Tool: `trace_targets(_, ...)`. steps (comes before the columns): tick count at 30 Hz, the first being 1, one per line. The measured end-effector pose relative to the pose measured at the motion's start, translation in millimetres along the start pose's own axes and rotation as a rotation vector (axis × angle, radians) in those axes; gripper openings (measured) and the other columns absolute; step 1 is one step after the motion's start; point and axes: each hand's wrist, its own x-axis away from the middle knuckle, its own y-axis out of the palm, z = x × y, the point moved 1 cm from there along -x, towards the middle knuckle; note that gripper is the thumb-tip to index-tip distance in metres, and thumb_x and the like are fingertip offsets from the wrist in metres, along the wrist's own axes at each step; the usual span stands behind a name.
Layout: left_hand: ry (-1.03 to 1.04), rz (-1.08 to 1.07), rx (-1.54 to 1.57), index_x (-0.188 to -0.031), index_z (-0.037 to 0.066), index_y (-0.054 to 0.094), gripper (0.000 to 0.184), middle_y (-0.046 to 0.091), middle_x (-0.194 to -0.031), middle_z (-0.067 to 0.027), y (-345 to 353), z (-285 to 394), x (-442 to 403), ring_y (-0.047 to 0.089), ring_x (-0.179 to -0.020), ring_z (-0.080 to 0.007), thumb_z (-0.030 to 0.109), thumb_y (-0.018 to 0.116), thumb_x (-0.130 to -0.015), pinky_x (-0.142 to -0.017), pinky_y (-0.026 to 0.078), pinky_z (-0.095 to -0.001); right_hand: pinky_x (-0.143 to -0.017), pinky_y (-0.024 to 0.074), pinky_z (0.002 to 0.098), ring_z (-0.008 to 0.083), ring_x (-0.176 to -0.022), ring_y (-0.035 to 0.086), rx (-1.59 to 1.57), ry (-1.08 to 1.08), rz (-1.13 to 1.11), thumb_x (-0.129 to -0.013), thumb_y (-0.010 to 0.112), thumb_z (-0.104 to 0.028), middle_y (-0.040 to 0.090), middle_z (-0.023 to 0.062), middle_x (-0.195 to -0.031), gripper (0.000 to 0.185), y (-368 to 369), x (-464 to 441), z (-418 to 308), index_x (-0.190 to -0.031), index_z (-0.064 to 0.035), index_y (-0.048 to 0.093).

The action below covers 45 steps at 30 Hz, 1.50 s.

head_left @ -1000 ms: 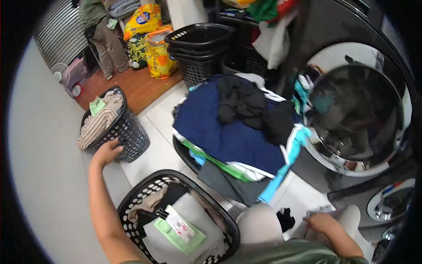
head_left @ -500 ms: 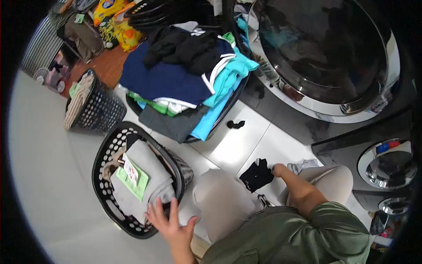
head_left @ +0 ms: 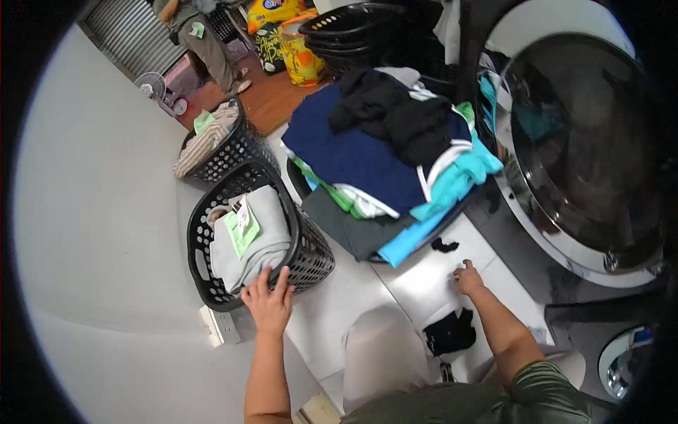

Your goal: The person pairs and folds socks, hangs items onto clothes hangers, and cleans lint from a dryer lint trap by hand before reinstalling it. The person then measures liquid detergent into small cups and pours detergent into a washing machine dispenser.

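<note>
My left hand, fingers apart, touches the near rim of a black perforated basket. Inside that basket lie folded grey clothes with a green and white tag on top. My right hand reaches over the white floor tiles with its fingers apart and nothing visible in them. Just beyond it lies a small black item, and nearer my knees a larger black cloth. A heaped basket holds a navy garment, black clothes and turquoise cloth.
Another basket with striped clothes stands against the wall. A front-loading machine is at the right, and stacked black baskets stand behind the heap. A person stands at the back left. A wall socket is beside the near basket.
The camera view has shifted. The near basket now stands close beside the striped-clothes basket, with my left hand at its rim. My right hand has moved from the black cloth toward the small black item.
</note>
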Motion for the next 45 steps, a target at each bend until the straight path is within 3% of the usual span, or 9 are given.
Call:
trace_targets(6, 0.012, -0.040, 0.005, -0.133, 0.028, 0.059, 0.049, 0.053, -0.132, -0.0078, 57.5, -55.1, -59.1, 0.050, -0.111, -0.0272, 0.031, 0.067, -0.085, -0.097, 0.031, -0.0464, -0.106, 0.0439, 0.0364, 0.0379, -0.130, 0.047, 0.146, 0.044, -0.184, -0.083, 0.065, -0.019, 0.000, 0.0119, -0.163, 0.040, -7.0, -64.8, -35.7, -0.120, -0.0330, 0.068)
trace_targets(13, -0.030, -0.101, 0.041, -0.141, 0.026, 0.050, 0.055, 0.043, -0.145, -0.0092, 85.6, -70.7, -110.7, 0.044, -0.124, -0.0309, 0.039, 0.061, -0.089, -0.104, 0.026, -0.0534, -0.094, 0.0512, 0.0402, 0.0329, -0.110, 0.060, -0.018, 0.197, -0.033, -0.079, 0.073, -0.027, 0.066, 0.0171, -0.115, 0.033, 19.8, -74.5, -14.9, -0.107, -0.0087, 0.071)
trace_targets(20, -0.074, 0.168, 0.400, -0.127, 0.011, 0.064, 0.033, 0.035, -0.148, -0.0226, 28.8, 12.2, -104.7, 0.038, -0.132, -0.0396, 0.016, 0.059, -0.094, -0.109, 0.028, -0.0503, -0.082, 0.0526, 0.0340, 0.0212, -0.092, 0.066, -0.568, -0.354, 0.358, -0.081, 0.073, -0.017, 0.069, 0.0072, -0.097, 0.017, -113.2, 93.6, -57.2, -0.096, -0.0085, 0.070)
trace_targets(23, -0.092, 0.241, 1.295, -0.117, 0.001, 0.057, 0.024, 0.054, -0.116, -0.0151, -21.0, 121.8, -75.2, 0.054, -0.115, -0.0282, 0.016, 0.055, -0.098, -0.098, 0.047, -0.0453, -0.087, 0.0495, 0.0333, 0.0215, -0.097, 0.063, -0.715, -0.702, 0.400, -0.090, 0.069, -0.018, 0.066, 0.0091, -0.102, 0.017, -205.2, 203.4, -105.6, -0.102, -0.0054, 0.067)
trace_targets(24, -0.027, -0.256, 1.356, -0.151, 0.008, 0.030, 0.071, 0.037, -0.148, -0.0180, -75.3, 151.1, -64.5, 0.040, -0.133, -0.0326, 0.008, 0.064, -0.088, -0.111, 0.032, -0.0392, -0.086, 0.0486, 0.0332, 0.0217, -0.096, 0.062, -0.740, -0.802, 0.380, -0.090, 0.068, -0.019, 0.065, 0.0096, -0.100, 0.019, -221.3, 232.0, -117.6, -0.102, -0.0045, 0.066)
trace_targets(27, 0.058, -0.681, 2.120, -0.146, -0.001, 0.034, 0.065, 0.049, -0.134, -0.0144, -140.7, 228.7, -43.0, 0.052, -0.118, -0.0226, 0.001, 0.064, -0.088, -0.101, 0.043, -0.0341, -0.086, 0.0482, 0.0343, 0.0244, -0.098, 0.061, -0.737, -0.912, 0.377, -0.092, 0.066, -0.014, 0.062, 0.0108, -0.103, 0.019, -258.7, 319.9, -147.4, -0.105, -0.0012, 0.064)
trace_targets(33, 0.076, -0.774, 2.015, -0.102, -0.003, 0.065, 0.013, 0.065, -0.097, -0.0081, -160.2, 257.0, -31.0, 0.059, -0.092, -0.0155, 0.004, 0.060, -0.092, -0.083, 0.047, -0.0278, -0.074, 0.0491, 0.0304, 0.0201, -0.087, 0.064, -0.316, -0.473, 0.688, -0.089, 0.070, -0.032, 0.066, 0.0058, -0.091, 0.030, -251.8, 416.3, -91.4, -0.109, -0.0099, 0.063)
trace_targets(36, 0.220, -0.228, 1.746, -0.100, -0.004, 0.064, 0.012, 0.064, -0.096, -0.0097, -166.3, 273.2, -27.6, 0.058, -0.089, -0.0148, 0.004, 0.058, -0.092, -0.080, 0.047, -0.0257, -0.074, 0.0501, 0.0343, 0.0219, -0.087, 0.065, -0.656, -0.307, 0.668, -0.091, 0.068, -0.031, 0.067, 0.0101, -0.092, 0.031, -233.7, 448.2, -69.1, -0.110, -0.0082, 0.060)
trace_targets(45, -0.539, -1.250, 2.442, -0.108, 0.002, 0.061, 0.024, 0.064, -0.101, -0.0063, -158.9, 334.9, 13.7, 0.062, -0.088, -0.0186, 0.018, 0.069, -0.091, -0.077, 0.051, -0.0304, -0.060, 0.0422, 0.0218, 0.0045, -0.065, 0.050, -1.179, -0.210, 0.975, -0.088, 0.070, -0.011, 0.058, -0.0025, -0.080, 0.025, -152.2, 429.1, 2.8, -0.110, -0.0046, 0.059)
